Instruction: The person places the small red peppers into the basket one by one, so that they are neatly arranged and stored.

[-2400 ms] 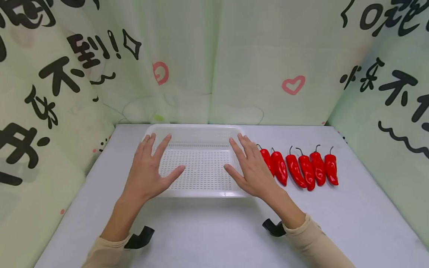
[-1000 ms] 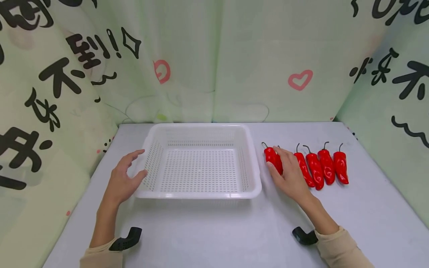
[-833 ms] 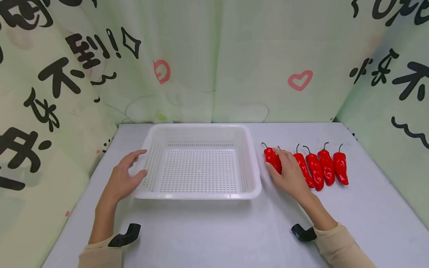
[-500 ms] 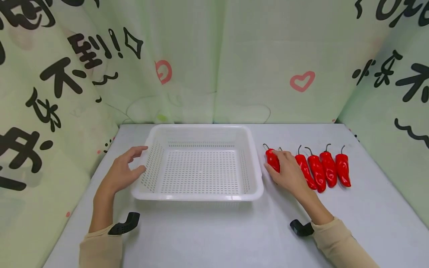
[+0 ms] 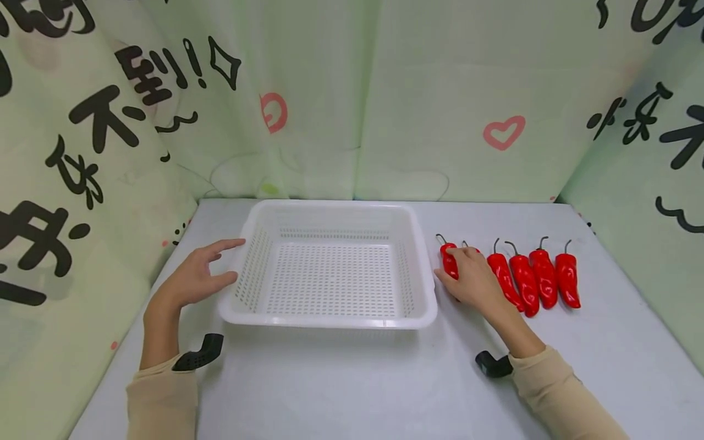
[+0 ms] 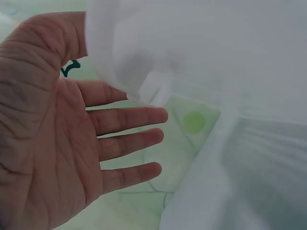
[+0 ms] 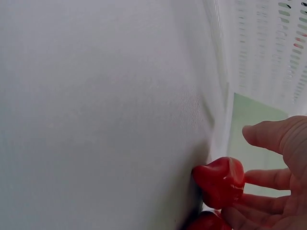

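Note:
At the left rim of a white perforated plastic basket is my left hand, thumb and forefinger spread. The left wrist view shows that hand's other fingers straight beside the basket, its thumb partly hidden behind the rim. My right hand reaches over the leftmost red chili peppers, partly covering them. Its fingertips overlap the end pepper, and its thumb stands apart. In the right wrist view the fingers touch a glossy red pepper, with another pepper below it.
Several red peppers with green stems lie in a row to the right of my right hand. A white cloth covers the table. Printed pale green curtains enclose the back and both sides.
Both hands have moved from over the basket: the left to its left rim, the right onto the leftmost peppers. In the last second they shift only slightly; the peppers keep their places.

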`<act>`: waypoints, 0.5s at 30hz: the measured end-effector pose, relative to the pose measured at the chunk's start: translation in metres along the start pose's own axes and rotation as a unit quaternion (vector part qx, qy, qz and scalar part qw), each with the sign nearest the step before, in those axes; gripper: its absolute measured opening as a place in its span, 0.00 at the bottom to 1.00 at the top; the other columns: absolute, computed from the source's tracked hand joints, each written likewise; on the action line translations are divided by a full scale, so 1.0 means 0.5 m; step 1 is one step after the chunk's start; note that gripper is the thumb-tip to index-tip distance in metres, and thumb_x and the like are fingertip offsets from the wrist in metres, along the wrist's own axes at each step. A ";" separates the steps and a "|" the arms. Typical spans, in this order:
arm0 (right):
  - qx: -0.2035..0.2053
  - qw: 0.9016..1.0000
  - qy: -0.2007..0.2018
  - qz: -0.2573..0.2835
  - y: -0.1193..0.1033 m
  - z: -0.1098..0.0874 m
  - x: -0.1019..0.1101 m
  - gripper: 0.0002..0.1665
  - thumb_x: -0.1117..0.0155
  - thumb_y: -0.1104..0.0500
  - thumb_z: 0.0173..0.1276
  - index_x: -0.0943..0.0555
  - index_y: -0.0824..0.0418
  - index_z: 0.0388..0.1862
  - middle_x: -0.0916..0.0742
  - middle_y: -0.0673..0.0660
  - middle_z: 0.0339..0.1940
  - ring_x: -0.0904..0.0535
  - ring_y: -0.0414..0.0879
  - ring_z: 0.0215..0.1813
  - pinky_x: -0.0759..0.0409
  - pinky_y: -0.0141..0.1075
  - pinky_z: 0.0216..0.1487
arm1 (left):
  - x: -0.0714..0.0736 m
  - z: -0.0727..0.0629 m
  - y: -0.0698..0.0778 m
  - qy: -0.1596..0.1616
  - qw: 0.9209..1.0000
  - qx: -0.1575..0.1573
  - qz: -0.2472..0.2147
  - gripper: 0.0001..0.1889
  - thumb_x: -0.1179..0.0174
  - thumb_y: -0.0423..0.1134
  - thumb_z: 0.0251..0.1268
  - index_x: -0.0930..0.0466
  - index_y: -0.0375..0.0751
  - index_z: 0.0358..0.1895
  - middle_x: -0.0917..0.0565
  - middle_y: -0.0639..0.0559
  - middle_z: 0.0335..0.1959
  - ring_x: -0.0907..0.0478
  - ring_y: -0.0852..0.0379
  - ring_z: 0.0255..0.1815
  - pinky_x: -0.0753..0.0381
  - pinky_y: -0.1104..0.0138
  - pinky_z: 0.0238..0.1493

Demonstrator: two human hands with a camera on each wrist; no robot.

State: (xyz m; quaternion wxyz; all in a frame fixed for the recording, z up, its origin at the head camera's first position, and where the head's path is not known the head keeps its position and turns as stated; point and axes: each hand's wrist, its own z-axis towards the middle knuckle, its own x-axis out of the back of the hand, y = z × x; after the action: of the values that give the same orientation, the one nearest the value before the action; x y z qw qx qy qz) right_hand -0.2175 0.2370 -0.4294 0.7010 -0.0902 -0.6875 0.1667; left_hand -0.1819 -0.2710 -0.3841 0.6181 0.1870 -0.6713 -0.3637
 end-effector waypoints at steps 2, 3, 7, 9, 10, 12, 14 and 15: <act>-0.004 1.000 -0.007 -0.002 -0.001 0.001 0.002 0.43 0.30 0.52 0.66 0.32 0.72 0.73 0.29 0.77 0.69 0.31 0.73 0.67 0.22 0.68 0.57 | 0.000 0.000 0.000 -0.004 1.000 -0.001 -0.004 0.31 0.40 0.30 0.65 0.31 0.34 0.73 0.25 0.33 0.69 0.34 0.23 0.69 0.33 0.34 0.67; -0.004 1.000 -0.009 -0.003 -0.001 0.002 0.002 0.43 0.30 0.52 0.65 0.32 0.71 0.73 0.29 0.77 0.69 0.31 0.73 0.67 0.22 0.67 0.57 | 0.001 0.000 0.000 -0.006 1.000 0.000 -0.007 0.31 0.40 0.30 0.65 0.31 0.34 0.73 0.26 0.33 0.69 0.35 0.22 0.69 0.33 0.34 0.67; -0.003 1.000 -0.015 -0.006 -0.003 0.004 0.002 0.43 0.30 0.52 0.65 0.33 0.71 0.73 0.29 0.77 0.69 0.31 0.73 0.67 0.22 0.68 0.57 | 0.001 0.000 0.002 -0.009 1.000 0.003 -0.009 0.31 0.40 0.30 0.65 0.31 0.35 0.73 0.26 0.34 0.70 0.35 0.22 0.69 0.33 0.34 0.67; -0.003 1.000 -0.015 -0.006 -0.002 0.005 0.002 0.43 0.30 0.53 0.66 0.32 0.71 0.73 0.29 0.77 0.69 0.31 0.73 0.67 0.21 0.68 0.57 | 0.001 0.000 0.002 -0.009 1.000 0.004 -0.008 0.31 0.40 0.30 0.65 0.31 0.35 0.73 0.25 0.33 0.69 0.35 0.22 0.69 0.32 0.35 0.66; -0.003 1.000 -0.015 -0.006 -0.003 0.006 0.001 0.42 0.30 0.53 0.66 0.32 0.71 0.73 0.29 0.77 0.69 0.31 0.73 0.67 0.21 0.68 0.57 | 0.001 0.000 0.002 -0.008 1.000 0.005 -0.007 0.31 0.41 0.30 0.65 0.31 0.35 0.73 0.24 0.33 0.68 0.34 0.22 0.69 0.31 0.35 0.66; -0.003 1.000 -0.016 -0.006 -0.002 0.006 0.001 0.42 0.30 0.53 0.66 0.32 0.71 0.73 0.29 0.77 0.69 0.31 0.73 0.67 0.21 0.67 0.56 | 0.001 0.000 0.002 -0.008 1.000 0.006 -0.007 0.31 0.41 0.30 0.65 0.30 0.35 0.73 0.24 0.33 0.67 0.34 0.21 0.68 0.31 0.34 0.65; -0.004 1.000 -0.015 -0.004 -0.002 0.006 0.000 0.42 0.30 0.53 0.66 0.32 0.71 0.73 0.30 0.77 0.69 0.31 0.73 0.67 0.21 0.67 0.56 | 0.000 0.000 0.001 -0.008 1.000 0.005 -0.007 0.31 0.41 0.30 0.65 0.30 0.35 0.73 0.23 0.33 0.67 0.33 0.21 0.68 0.31 0.33 0.65; -0.005 1.000 -0.015 -0.003 -0.002 0.006 0.000 0.42 0.29 0.53 0.66 0.33 0.70 0.73 0.30 0.77 0.69 0.31 0.73 0.67 0.21 0.67 0.56 | -0.001 0.000 0.001 -0.009 1.000 0.006 -0.008 0.31 0.41 0.30 0.65 0.30 0.35 0.73 0.24 0.32 0.68 0.33 0.21 0.67 0.31 0.33 0.65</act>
State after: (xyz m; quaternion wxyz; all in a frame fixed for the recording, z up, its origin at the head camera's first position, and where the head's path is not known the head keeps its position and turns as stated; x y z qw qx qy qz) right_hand -0.2205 0.2356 -0.4289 0.6904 -0.0894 -0.6993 0.1625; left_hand -0.1817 -0.2704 -0.3842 0.6080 0.1928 -0.6774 -0.3664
